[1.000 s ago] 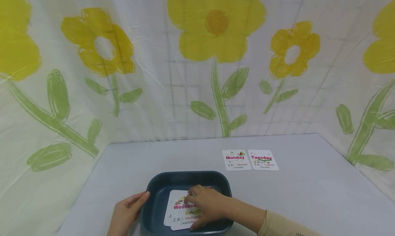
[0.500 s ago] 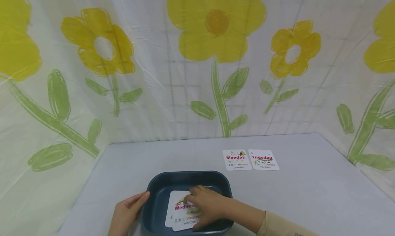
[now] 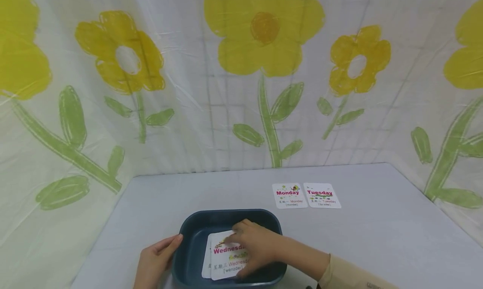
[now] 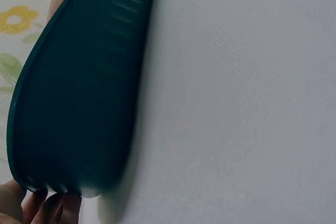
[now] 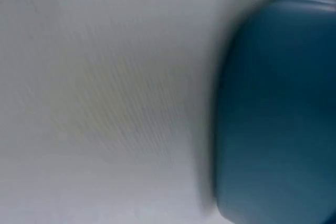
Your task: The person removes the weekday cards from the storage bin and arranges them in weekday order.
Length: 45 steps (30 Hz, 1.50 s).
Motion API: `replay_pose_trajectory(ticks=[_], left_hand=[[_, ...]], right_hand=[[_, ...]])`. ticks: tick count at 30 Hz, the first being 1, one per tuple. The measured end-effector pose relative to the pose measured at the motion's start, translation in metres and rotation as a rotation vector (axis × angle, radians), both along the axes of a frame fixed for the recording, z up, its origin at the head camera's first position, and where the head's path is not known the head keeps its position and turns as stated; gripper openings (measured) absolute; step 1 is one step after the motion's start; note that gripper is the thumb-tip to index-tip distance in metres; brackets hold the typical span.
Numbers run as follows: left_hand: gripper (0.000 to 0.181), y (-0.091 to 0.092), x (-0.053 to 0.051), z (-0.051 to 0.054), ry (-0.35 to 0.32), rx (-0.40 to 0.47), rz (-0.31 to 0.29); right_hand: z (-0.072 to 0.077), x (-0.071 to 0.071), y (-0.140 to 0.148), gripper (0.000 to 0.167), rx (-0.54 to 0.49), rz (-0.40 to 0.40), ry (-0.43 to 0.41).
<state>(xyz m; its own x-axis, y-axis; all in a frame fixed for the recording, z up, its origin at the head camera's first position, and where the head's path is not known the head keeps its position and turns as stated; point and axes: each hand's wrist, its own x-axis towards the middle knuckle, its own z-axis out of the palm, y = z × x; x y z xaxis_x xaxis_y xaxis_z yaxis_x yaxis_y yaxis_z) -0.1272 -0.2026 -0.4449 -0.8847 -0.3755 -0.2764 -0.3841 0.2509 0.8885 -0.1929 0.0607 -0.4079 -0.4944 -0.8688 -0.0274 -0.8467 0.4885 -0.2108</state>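
A dark blue plastic basin (image 3: 192,243) stands at the table's front. My left hand (image 3: 154,259) holds its left side, thumb at the rim; in the left wrist view the fingers (image 4: 51,208) lie against the basin's outer wall (image 4: 79,98). Inside the basin, my right hand (image 3: 260,247) grips a white Wednesday flashcard (image 3: 226,264), fingers at its top edge and thumb near the bottom. The hand covers the card's right part. Another white card (image 3: 206,266) shows partly beneath it. The right wrist view has only the basin's side (image 5: 278,108), with no card visible.
A Monday card (image 3: 289,196) and a Tuesday card (image 3: 322,196) lie side by side, face up, on the white table (image 3: 362,234) behind the basin to the right. A flower-printed curtain (image 3: 241,125) hangs along the table's back edge.
The Wednesday card has turned slightly and shifted up within the basin along with my right hand. My left hand and the basin have stayed in place.
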Motion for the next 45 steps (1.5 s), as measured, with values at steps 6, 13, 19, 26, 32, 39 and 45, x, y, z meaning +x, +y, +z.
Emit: replay_pose_trajectory(ticks=[6, 13, 19, 26, 32, 39, 45], left_hand=[[0.087, 0.001, 0.0, 0.0, 0.0, 0.007, 0.006], [0.088, 0.002, -0.001, -0.001, 0.008, 0.012, 0.01], [0.083, 0.002, 0.0, -0.001, 0.012, 0.013, 0.009], [0.079, 0.002, 0.001, 0.0, 0.021, 0.009, 0.016], [0.079, 0.001, 0.002, 0.0, 0.017, 0.021, 0.016], [0.081, 0.001, -0.001, 0.0, 0.009, 0.03, 0.011], [0.082, 0.001, 0.0, 0.0, 0.003, 0.014, 0.007]], right_hand=[[0.008, -0.002, 0.004, 0.069, -0.004, 0.001, -0.015], [0.022, -0.004, 0.01, 0.071, 0.024, -0.01, -0.037], [0.035, -0.006, 0.023, 0.07, 0.048, -0.079, -0.069], [0.045, -0.009, 0.044, 0.07, 0.057, -0.18, -0.075], [0.047, -0.012, 0.068, 0.07, 0.054, -0.239, -0.093], [0.048, -0.012, 0.097, 0.067, 0.034, -0.319, -0.12], [0.047, -0.015, 0.122, 0.065, 0.012, -0.323, -0.119]])
